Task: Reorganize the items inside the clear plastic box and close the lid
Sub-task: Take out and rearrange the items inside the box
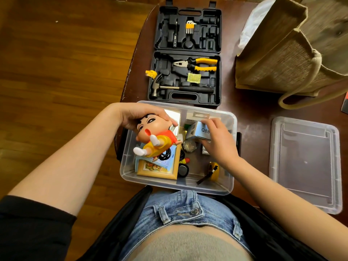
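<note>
The clear plastic box [231,166] stands open at the table's near edge, right in front of me. My left hand [139,114] grips the head of a cartoon boy figurine [156,136] above the box's left half. My right hand [219,142] holds a small white carton marked Q88 [199,130] over the right half. Inside lie a framed picture [160,167], a black cable coil [165,155], a black round case [183,170], a yellow tape measure [213,169] and a mirror [174,115]. The clear lid [305,162] lies flat on the table to the right.
An open black tool case [186,53] with pliers [197,64], a hammer [177,87] and hex keys sits just behind the box. A jute bag [293,51] stands at the back right. The table's left edge drops to wooden floor [56,72].
</note>
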{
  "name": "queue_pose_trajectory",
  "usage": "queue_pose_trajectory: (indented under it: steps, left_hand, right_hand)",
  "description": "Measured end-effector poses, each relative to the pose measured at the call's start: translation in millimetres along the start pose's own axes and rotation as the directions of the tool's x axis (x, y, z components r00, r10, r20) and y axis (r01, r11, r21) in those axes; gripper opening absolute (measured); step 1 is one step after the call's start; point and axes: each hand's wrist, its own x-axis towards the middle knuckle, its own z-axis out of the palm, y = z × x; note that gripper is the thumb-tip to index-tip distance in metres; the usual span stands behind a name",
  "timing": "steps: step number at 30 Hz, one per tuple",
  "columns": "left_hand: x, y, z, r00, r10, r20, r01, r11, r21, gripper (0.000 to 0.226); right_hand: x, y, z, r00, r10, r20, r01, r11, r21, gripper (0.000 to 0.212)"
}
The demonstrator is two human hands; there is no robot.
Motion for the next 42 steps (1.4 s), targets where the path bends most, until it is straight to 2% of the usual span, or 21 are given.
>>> queue_pose_trajectory:
  steps: [13,18,23,29,35,39,42]
  left_hand:
    - [-2,1,1,1.0,0.001,-0.01,-0.001,1.0,0.021,0.051]
    - [-2,2,2,1.0,-0.004,-0.004,0.004,1.0,0.02,0.057]
    - [-2,1,2,1.0,-0.012,-0.011,0.012,1.0,0.014,0.049]
    - [-1,1,0,1.0,-0.011,0.003,0.011,1.0,0.016,0.049]
    - [0,3,0,1.0,-0.007,0.022,0.007,1.0,0.021,0.054]
    - [0,3,0,1.0,-0.014,0.027,0.013,0.999,0.031,0.064]
    - [0,4,-1,1.0,-0.013,0.018,0.013,0.999,0.036,0.061]
  right_hand:
    - [1,-11,12,0.995,-0.028,-0.098,0.025,0.999,-0.028,0.052]
    - [4,-15,16,0.994,-0.042,-0.104,0.025,0.987,-0.157,0.052]
    - [8,-11,11,0.998,-0.012,-0.066,0.002,0.988,-0.157,0.056]
    - [-11,-5,7,0.992,-0.095,-0.086,0.083,0.987,-0.136,0.054]
    - [-5,-11,19,1.0,0.018,0.02,-0.014,0.982,-0.188,0.044]
    - [7,-10,15,0.999,-0.032,-0.019,0.026,0.963,-0.267,0.048]
    - [6,-8,13,0.99,-0.073,-0.123,0.037,0.961,-0.274,0.047]
